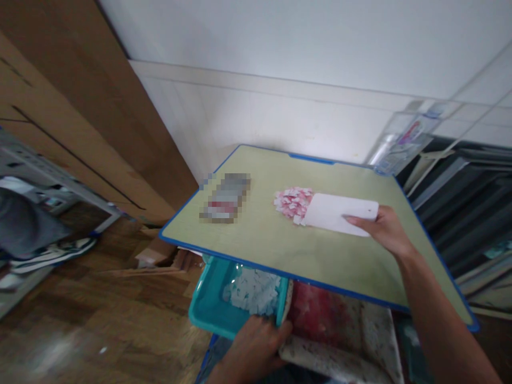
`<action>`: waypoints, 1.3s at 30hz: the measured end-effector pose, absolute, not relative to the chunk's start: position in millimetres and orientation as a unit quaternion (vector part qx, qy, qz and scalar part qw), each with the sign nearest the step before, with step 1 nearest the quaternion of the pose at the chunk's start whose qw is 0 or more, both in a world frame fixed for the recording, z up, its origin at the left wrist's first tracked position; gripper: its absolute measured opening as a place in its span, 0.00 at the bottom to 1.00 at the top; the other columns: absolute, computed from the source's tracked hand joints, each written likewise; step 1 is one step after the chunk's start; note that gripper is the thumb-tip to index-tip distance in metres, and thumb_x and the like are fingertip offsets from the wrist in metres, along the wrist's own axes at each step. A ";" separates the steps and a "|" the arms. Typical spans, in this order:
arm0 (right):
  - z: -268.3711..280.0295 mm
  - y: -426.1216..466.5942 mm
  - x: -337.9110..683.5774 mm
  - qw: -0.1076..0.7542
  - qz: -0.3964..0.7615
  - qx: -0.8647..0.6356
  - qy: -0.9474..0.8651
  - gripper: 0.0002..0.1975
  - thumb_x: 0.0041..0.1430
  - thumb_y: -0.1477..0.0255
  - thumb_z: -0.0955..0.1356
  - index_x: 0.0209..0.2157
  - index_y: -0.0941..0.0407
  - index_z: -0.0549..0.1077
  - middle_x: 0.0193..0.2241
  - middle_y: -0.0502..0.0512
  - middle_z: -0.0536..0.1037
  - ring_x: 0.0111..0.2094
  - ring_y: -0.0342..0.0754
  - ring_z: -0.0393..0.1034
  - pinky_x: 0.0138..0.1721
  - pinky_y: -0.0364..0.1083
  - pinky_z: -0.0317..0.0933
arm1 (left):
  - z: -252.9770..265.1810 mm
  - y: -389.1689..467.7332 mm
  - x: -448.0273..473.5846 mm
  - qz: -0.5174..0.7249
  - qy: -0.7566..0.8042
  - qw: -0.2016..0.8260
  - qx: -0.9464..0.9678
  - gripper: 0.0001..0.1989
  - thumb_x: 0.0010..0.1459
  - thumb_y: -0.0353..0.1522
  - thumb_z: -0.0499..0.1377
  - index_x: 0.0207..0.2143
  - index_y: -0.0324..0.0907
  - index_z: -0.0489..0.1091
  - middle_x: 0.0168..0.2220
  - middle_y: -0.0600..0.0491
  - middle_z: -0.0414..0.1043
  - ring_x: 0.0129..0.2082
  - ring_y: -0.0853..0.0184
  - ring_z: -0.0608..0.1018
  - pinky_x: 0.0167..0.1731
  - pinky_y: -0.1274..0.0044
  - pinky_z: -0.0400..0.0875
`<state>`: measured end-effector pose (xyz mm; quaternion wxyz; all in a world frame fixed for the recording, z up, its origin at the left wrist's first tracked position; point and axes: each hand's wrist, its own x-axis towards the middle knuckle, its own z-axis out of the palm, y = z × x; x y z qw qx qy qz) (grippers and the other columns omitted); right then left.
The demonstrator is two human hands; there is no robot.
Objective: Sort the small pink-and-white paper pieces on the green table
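Note:
My right hand (384, 228) grips the right end of a flat white rectangular card (340, 214), thumb on top. A small hole shows near the held end. The card's left edge meets a pile of small pink and white flakes (294, 202) on the pale yellow-green tabletop (256, 234). Below the table's front edge, my left hand (260, 341) is closed at the near right corner of a teal basin (214, 296), its fingers over the rim. White flakes (254, 290) lie inside the basin.
A pixelated object (226, 197) lies on the table's left side. At the back right corner stands a clear plastic bottle (412, 136). A stained whitish tray (340, 357) sits beneath the front edge. Cardboard (80, 117) rises at left; a person's shoe (52, 253) shows.

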<state>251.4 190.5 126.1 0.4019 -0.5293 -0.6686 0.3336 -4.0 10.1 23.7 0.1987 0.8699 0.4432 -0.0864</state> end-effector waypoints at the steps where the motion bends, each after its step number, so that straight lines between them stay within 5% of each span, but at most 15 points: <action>1: 124.6 200.9 260.1 0.408 0.341 -0.530 -0.661 0.15 0.38 0.67 0.71 0.31 0.59 0.75 0.26 0.54 0.78 0.26 0.49 0.72 0.25 0.44 0.65 | 23.3 10.2 -4.0 -0.088 0.444 0.198 0.869 0.13 0.56 0.39 0.52 0.41 0.42 0.60 0.31 0.47 0.68 0.31 0.57 0.71 0.30 0.70 0.65; 7: 109.4 235.0 277.6 0.433 0.401 -0.488 -0.643 0.15 0.39 0.65 0.71 0.30 0.58 0.75 0.26 0.52 0.78 0.27 0.48 0.71 0.29 0.45 0.65 | 22.7 12.3 -3.5 -0.114 0.447 0.213 0.861 0.14 0.55 0.40 0.52 0.41 0.43 0.61 0.32 0.47 0.68 0.31 0.57 0.71 0.29 0.71 0.65; 15: 106.9 231.2 291.1 0.321 0.450 -0.491 -0.673 0.13 0.38 0.65 0.72 0.26 0.59 0.76 0.24 0.52 0.78 0.23 0.48 0.71 0.24 0.43 0.64 | 13.6 19.4 -0.8 -0.175 0.439 0.209 0.856 0.15 0.51 0.36 0.56 0.42 0.43 0.62 0.29 0.48 0.70 0.28 0.58 0.72 0.26 0.72 0.66; 21: 103.6 235.7 294.4 0.428 0.415 -0.482 -0.642 0.14 0.40 0.66 0.71 0.32 0.57 0.76 0.32 0.53 0.78 0.29 0.48 0.72 0.31 0.45 0.66 | 11.3 21.7 1.3 -0.206 0.425 0.185 0.862 0.16 0.52 0.34 0.56 0.44 0.42 0.61 0.27 0.48 0.70 0.26 0.59 0.73 0.25 0.72 0.67; 26: 108.0 230.7 286.4 0.333 0.421 -0.483 -0.692 0.12 0.40 0.66 0.71 0.29 0.58 0.76 0.26 0.53 0.78 0.25 0.48 0.72 0.25 0.43 0.65 | 18.9 25.4 2.4 -0.227 0.417 0.199 0.857 0.16 0.52 0.32 0.56 0.45 0.43 0.60 0.29 0.48 0.70 0.27 0.59 0.73 0.25 0.73 0.67; 39: 110.2 227.8 284.4 0.366 0.408 -0.480 -0.685 0.13 0.41 0.65 0.70 0.30 0.58 0.76 0.29 0.53 0.78 0.27 0.48 0.72 0.28 0.44 0.66 | 9.3 20.4 -0.1 -0.193 0.433 0.195 0.859 0.19 0.49 0.37 0.58 0.44 0.43 0.62 0.28 0.48 0.69 0.26 0.58 0.71 0.26 0.71 0.65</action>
